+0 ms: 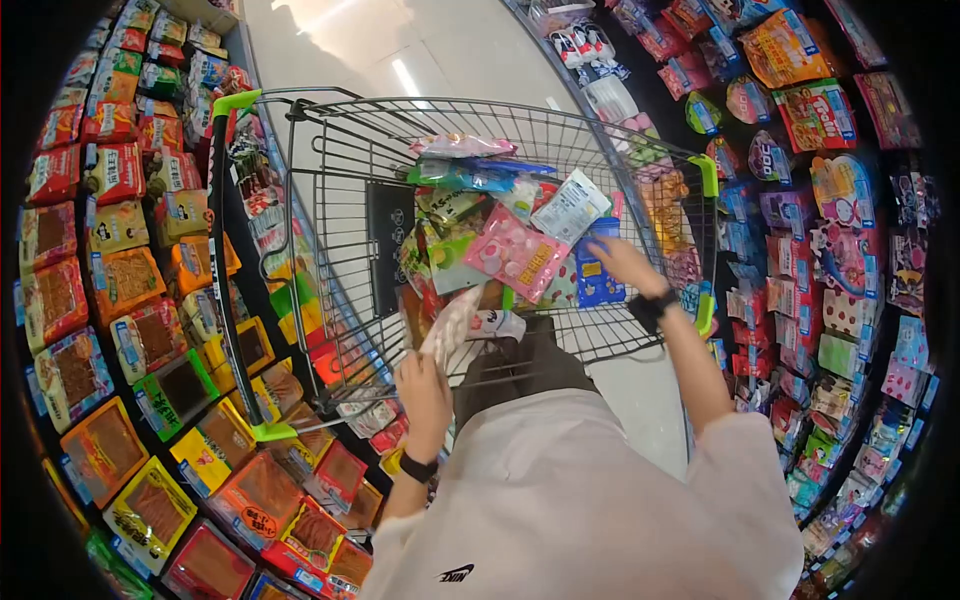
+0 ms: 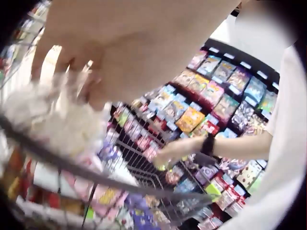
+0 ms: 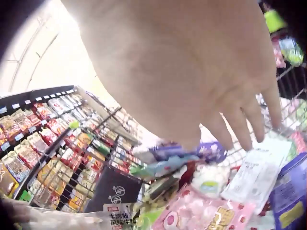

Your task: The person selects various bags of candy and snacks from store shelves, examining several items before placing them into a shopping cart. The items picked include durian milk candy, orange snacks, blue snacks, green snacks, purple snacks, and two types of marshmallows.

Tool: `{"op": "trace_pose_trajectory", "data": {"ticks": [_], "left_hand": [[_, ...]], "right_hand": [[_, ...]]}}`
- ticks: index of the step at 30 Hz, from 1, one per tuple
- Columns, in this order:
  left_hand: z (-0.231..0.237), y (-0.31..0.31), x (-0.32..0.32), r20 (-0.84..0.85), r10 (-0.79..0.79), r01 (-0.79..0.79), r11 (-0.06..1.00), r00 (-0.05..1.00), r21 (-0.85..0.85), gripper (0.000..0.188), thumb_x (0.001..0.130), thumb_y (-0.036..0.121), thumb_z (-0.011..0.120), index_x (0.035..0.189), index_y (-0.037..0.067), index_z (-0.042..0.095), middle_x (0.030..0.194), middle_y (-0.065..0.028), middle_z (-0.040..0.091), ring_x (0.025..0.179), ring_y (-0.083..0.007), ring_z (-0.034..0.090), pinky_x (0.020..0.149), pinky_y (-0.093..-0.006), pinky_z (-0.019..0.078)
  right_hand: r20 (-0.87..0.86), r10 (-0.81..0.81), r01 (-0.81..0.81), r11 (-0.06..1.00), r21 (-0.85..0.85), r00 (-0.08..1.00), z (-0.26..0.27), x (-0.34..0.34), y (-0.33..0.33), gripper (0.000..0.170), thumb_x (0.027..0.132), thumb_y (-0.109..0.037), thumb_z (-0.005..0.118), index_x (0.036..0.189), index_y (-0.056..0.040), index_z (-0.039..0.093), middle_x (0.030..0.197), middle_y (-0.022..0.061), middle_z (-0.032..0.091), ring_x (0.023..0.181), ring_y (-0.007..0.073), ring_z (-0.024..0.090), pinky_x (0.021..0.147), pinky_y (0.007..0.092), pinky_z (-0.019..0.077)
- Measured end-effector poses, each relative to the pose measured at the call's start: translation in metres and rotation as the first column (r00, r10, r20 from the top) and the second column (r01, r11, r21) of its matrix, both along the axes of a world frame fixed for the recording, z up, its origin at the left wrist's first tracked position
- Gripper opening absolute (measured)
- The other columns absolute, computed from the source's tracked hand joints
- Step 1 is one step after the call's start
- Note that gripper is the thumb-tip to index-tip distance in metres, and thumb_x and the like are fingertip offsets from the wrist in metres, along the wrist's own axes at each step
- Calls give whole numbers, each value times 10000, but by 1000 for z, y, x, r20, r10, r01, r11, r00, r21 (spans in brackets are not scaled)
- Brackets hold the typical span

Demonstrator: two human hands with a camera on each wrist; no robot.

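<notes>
My left hand (image 1: 424,398) is at the near side of a wire shopping cart (image 1: 706,176) and grips one end of a clear pack with whitish contents (image 1: 452,325). In the left wrist view this whitish pack (image 2: 53,120) is blurred below my fingers. My right hand (image 1: 622,264) is over the cart, fingers extended, beside a blue pack (image 1: 600,284). From the right wrist, the fingers of the right hand (image 3: 192,72) look spread, with nothing held. A pink candy bag (image 1: 515,253) and a white printed pack (image 1: 571,206) lie on the pile.
Shelves of packaged snacks (image 1: 125,290) line the left side, and hanging bags of sweets (image 1: 790,110) fill the right. A tiled aisle floor (image 1: 400,40) runs ahead. Inside the cart, a black panel (image 1: 392,235) stands near the handle end.
</notes>
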State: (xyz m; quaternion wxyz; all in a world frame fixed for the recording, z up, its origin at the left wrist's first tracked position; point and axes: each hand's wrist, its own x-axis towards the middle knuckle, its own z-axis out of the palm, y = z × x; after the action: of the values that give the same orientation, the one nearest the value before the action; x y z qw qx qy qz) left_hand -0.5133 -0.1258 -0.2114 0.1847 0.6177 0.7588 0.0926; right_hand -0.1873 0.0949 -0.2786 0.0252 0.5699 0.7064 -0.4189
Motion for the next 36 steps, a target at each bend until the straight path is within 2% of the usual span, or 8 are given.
{"op": "trace_pose_trajectory", "data": {"ticks": [8,13,16,19,26,27,28,36], "left_hand": [[-54,-98,62,113,-70,48,980,991,192,263,692,-1,544,955,-12,526,1078,-139,529,1122,-358,463,970,-522,315],[-60,-131,102,112,-49,12,951,993,309,181,696,16,524,876,-1,513,1033,-127,561,1086,-355,492,989,-566,298],[-56,-147,123,95,-28,-2,952,995,306,133,693,-1,510,825,8,499,1007,-112,577,1085,-349,499,1023,-585,258],[-51,-160,132,93,-27,-2,954,995,300,156,680,-51,496,823,11,502,982,-113,606,1066,-328,534,1025,-559,262],[-68,-195,147,136,52,-104,904,989,414,81,725,-39,539,753,30,509,972,-123,649,847,-299,607,746,-396,439],[-64,-196,147,88,21,-58,892,996,448,44,755,-24,531,774,15,525,959,-131,654,773,-305,599,644,-383,426],[-64,-198,147,78,3,-38,889,997,456,44,755,-24,531,774,15,525,959,-131,654,773,-305,599,644,-383,426],[-68,-218,142,40,118,-125,921,992,368,108,850,67,521,888,-15,580,934,-139,649,714,-293,583,640,-364,413]], "right_hand": [[29,-208,208,978,8,978,-304,39,-55,531,883,-396,498,1203,28,496,953,253,638,931,409,608,810,442,486],[23,-507,465,770,-437,862,-281,24,-130,815,767,-546,643,1287,26,384,844,184,656,702,290,647,696,339,516],[5,-693,676,704,220,721,-335,37,-159,694,730,-475,713,1149,46,524,809,166,665,615,241,633,644,314,511],[-152,-795,793,603,-85,588,-295,57,-164,352,692,-306,749,772,28,673,687,136,658,619,239,632,612,350,490],[-145,-889,803,456,-384,435,-271,48,-185,487,743,-341,690,1028,40,583,914,236,635,791,359,641,702,411,492],[78,-775,777,629,1,627,-314,57,-187,391,699,-242,739,963,13,600,852,106,644,784,196,628,605,311,497],[-227,-826,815,555,-165,516,-347,71,-199,409,701,-264,733,976,9,605,835,105,642,786,213,629,650,312,499],[135,-749,755,656,10,649,-309,71,-218,450,679,-352,662,914,32,648,894,238,653,865,348,644,757,404,511]]}}
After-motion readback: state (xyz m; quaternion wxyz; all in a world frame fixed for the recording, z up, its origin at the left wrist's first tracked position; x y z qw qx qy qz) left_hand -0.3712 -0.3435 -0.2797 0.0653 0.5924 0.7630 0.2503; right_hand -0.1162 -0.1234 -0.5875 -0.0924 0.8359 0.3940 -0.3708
